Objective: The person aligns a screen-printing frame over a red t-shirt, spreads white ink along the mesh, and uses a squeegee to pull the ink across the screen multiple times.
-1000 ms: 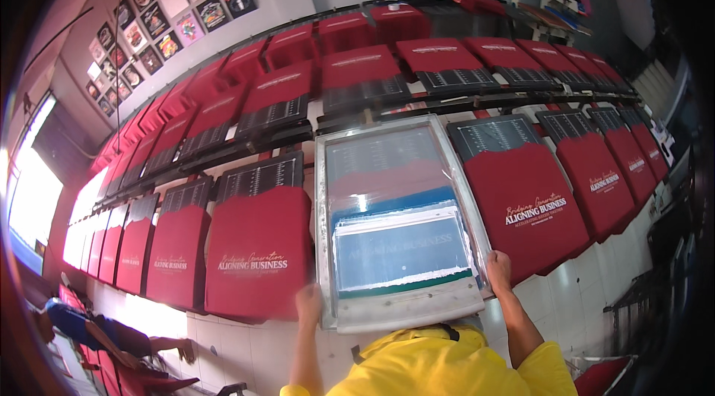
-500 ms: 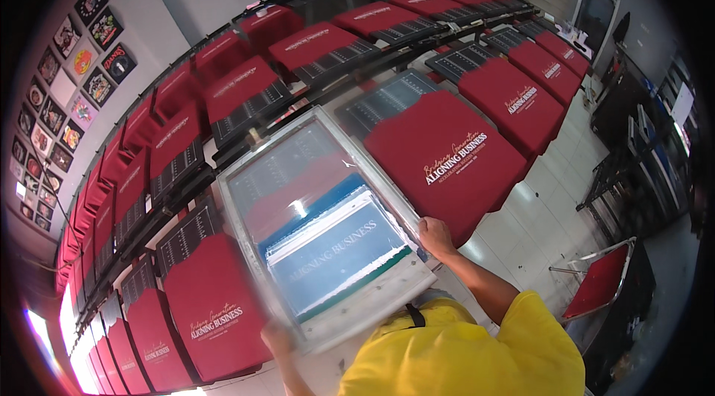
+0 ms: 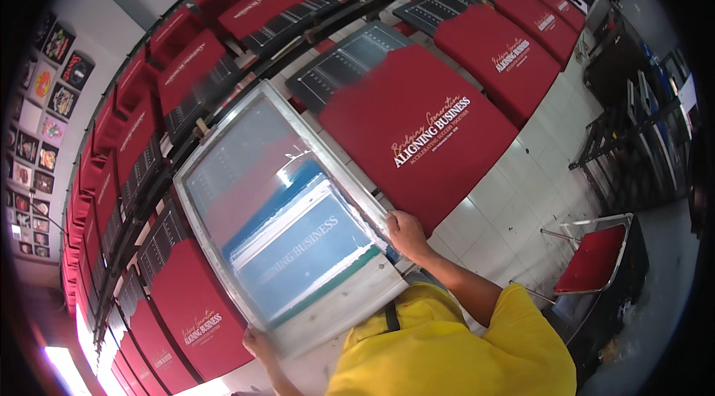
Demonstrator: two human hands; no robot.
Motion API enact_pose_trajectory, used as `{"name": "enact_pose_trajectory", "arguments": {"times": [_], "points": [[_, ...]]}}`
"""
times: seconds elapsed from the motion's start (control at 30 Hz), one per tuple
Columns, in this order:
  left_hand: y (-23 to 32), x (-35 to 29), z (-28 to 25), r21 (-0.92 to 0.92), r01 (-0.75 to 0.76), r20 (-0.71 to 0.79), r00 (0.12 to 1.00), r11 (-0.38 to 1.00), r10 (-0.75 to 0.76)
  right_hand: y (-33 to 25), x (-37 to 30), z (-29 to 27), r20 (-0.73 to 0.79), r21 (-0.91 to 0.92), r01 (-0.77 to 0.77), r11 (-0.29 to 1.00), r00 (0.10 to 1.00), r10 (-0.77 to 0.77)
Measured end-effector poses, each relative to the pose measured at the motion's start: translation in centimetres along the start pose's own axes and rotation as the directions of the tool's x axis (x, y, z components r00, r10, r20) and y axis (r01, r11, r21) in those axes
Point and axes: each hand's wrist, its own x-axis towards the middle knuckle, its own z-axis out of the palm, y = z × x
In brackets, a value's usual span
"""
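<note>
A screen-printing frame (image 3: 292, 202) with a pale metal rim slants across the middle in front of me. Its mesh has a blue stencil area streaked with white ink, a green strip and a pale band at the near end. My right hand (image 3: 407, 235) is closed on the frame's right side, near its close corner. On the near left corner, my left hand (image 3: 258, 341) grips the rim, its fingers partly hidden. Through the upper mesh shows a red shirt panel on a dark board. Just right of the frame lies a red shirt (image 3: 424, 131) with white and gold lettering.
Rows of red shirts on dark boards curve along both sides, including one at the left (image 3: 197, 314). A dark rail (image 3: 328, 38) runs between the rows. A red folding chair (image 3: 592, 260) stands on the tiled floor at right, below a black rack (image 3: 633, 128).
My view has shifted, so the shirts and wall pictures sit differently. The frame, held in both hands, now appears farther left in view. Both hands keep their grip.
</note>
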Motion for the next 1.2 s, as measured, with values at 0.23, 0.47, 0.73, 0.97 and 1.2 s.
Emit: {"name": "enact_pose_trajectory", "arguments": {"times": [0.23,0.47,0.73,0.97,1.2], "points": [[-1.1,0.7,-0.2,-0.054,0.137,0.057,0.989,0.989,-0.134,0.5,-0.1,-0.2,0.081,0.075,-0.024,0.997,0.997,0.018],[-4.5,1.5,-0.7,0.022,0.159,0.081,0.984,0.987,-0.16,0.3,-0.2,-0.1,0.065,0.131,-0.02,0.991,0.998,0.012],[-1.4,0.5,-0.1,-0.067,0.195,0.018,0.981,0.979,-0.194,0.6,-0.3,0.1,0.03,0.117,0.002,0.993,1.0,-0.006],[-4.4,1.0,-0.5,-0.096,0.168,0.068,0.984,0.981,-0.162,1.0,-0.4,0.3,0.086,0.093,-0.028,0.995,0.996,0.02],[-4.6,1.4,-0.7,-0.092,0.111,0.124,0.987,0.99,-0.1,-0.4,-0.4,-0.4,-0.021,0.094,0.09,0.991,0.996,-0.089]]}}
